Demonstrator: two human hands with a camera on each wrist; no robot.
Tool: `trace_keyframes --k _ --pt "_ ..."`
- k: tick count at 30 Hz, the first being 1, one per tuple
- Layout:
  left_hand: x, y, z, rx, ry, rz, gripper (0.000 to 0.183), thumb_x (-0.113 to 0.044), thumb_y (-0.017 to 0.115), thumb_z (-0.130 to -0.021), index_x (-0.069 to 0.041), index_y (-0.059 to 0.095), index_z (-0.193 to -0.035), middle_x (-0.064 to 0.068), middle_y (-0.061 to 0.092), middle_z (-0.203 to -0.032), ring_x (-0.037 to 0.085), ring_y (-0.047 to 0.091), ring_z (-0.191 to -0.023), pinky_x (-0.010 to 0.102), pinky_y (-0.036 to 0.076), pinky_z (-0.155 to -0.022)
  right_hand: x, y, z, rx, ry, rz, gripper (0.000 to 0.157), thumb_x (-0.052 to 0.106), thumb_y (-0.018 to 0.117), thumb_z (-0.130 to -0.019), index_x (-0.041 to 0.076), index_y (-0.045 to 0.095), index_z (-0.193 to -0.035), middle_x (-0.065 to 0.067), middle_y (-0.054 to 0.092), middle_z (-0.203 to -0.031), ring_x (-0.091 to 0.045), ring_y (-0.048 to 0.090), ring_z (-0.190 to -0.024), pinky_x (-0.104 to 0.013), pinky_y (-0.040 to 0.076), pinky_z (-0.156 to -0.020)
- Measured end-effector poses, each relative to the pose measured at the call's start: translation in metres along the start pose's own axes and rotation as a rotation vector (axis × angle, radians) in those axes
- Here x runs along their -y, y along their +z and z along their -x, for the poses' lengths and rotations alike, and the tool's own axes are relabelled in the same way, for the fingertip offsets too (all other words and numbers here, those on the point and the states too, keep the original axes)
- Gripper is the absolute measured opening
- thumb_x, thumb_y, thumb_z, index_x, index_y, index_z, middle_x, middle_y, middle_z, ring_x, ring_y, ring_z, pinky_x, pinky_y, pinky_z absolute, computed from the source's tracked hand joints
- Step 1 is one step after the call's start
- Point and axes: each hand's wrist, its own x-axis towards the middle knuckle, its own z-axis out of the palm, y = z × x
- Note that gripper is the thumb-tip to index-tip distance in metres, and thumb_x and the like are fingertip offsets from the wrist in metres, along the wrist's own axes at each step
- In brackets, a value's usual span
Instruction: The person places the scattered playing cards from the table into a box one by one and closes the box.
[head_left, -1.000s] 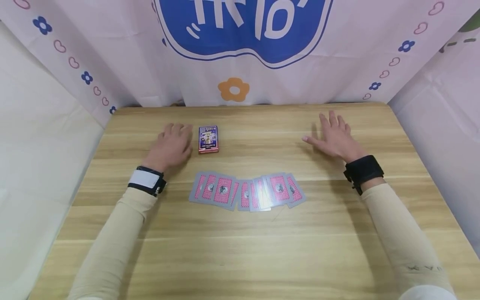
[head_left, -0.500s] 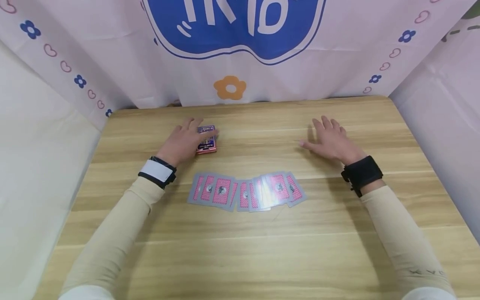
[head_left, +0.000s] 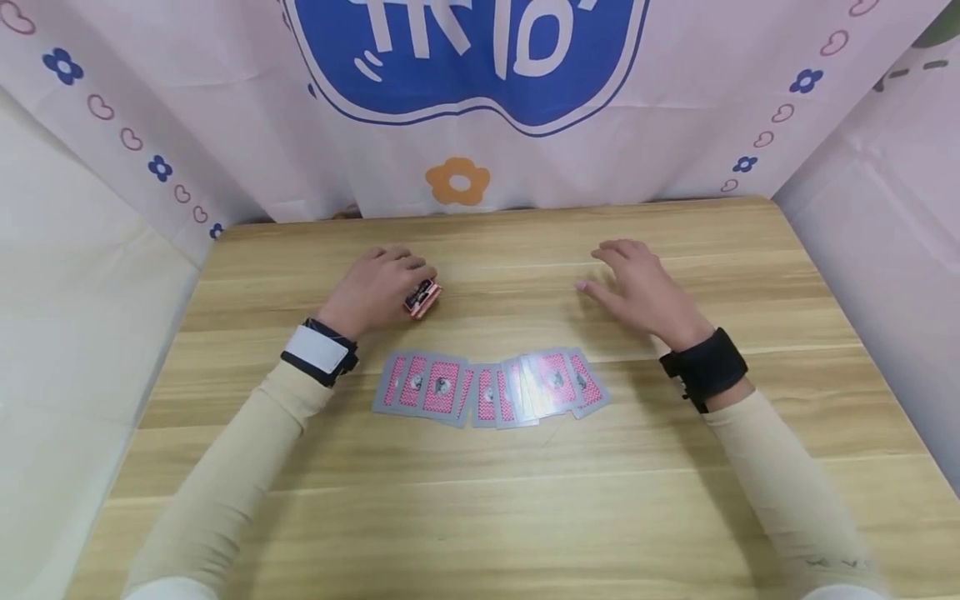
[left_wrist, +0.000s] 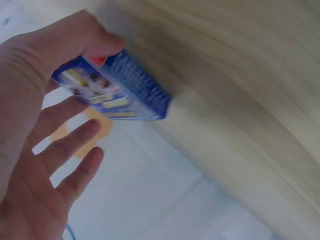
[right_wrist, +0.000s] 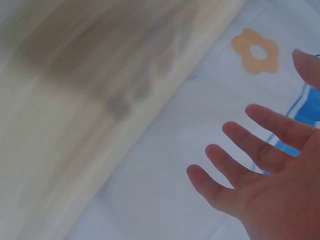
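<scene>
My left hand [head_left: 378, 287] grips a small blue and red playing-card box [head_left: 422, 297] near the far left of the table. In the left wrist view the box [left_wrist: 107, 90] is pinched between thumb and forefinger, tilted, with the other fingers spread loosely below. Over the far right part of the table hovers my right hand [head_left: 637, 287], its fingers extended and holding nothing; the right wrist view shows those spread fingers [right_wrist: 250, 145] too. Nearer to me than both hands, several playing cards [head_left: 442, 386] with pink-patterned backs lie face down in an overlapping row.
The wooden table [head_left: 480, 508] ends at a white curtain [head_left: 247, 92] with a blue sign print and an orange flower [head_left: 435, 182]. White cloth also hangs at the left and right sides. Both wrists carry black straps [head_left: 708, 367].
My left hand has moved right onto the card box, gripped it and tilted it. The right hand has shifted slightly left. The face-down cards have stayed in place.
</scene>
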Motion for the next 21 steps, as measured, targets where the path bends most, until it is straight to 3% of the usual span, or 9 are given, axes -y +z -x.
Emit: trace_keyframes --k 5,10,16,21 --pt "-0.024 -0.018 0.003 -0.077 -0.040 0.077 0.071 -0.040 0.080 -0.064 -0.012 0.057 -0.125 0.018 0.061 -0.115 0.034 0.052 -0.107 0.052 0.042 -0.093 0.033 -0.002 0.000 0.001 -0.084 -0.031 0.051 0.039 0.060 -0.092 -0.005 0.058 -0.119 -0.023 0.058 -0.119 -0.035 0.048 -0.113 -0.052 0.041 -0.095" --pt "-0.053 -0.031 0.004 -0.202 -0.027 0.137 0.073 -0.046 0.078 -0.065 -0.015 0.055 -0.127 0.016 0.058 -0.107 0.026 0.056 -0.084 0.043 0.054 -0.069 0.066 -0.005 0.003 0.015 -0.129 -0.107 0.048 0.040 0.058 -0.092 0.001 0.060 -0.119 -0.014 0.065 -0.111 -0.024 0.057 -0.102 -0.047 0.048 -0.087" --pt "-0.083 -0.046 0.008 -0.325 0.012 0.148 0.072 -0.057 0.072 -0.066 -0.016 0.059 -0.124 0.012 0.056 -0.094 0.021 0.049 -0.072 0.038 0.050 -0.061 0.092 -0.001 0.006 -0.016 -0.229 -0.284 0.039 0.034 0.061 -0.092 0.005 0.063 -0.117 -0.009 0.069 -0.104 -0.014 0.061 -0.091 -0.042 0.054 -0.076" --pt "-0.102 -0.053 0.012 -0.363 0.028 0.146 0.072 -0.070 0.061 -0.071 -0.016 0.062 -0.119 0.009 0.054 -0.086 0.020 0.046 -0.067 0.036 0.047 -0.055 0.109 0.004 0.006 0.022 -0.250 -0.437 0.031 0.030 0.062 -0.092 0.011 0.063 -0.116 -0.003 0.069 -0.103 -0.008 0.061 -0.087 -0.038 0.055 -0.073"
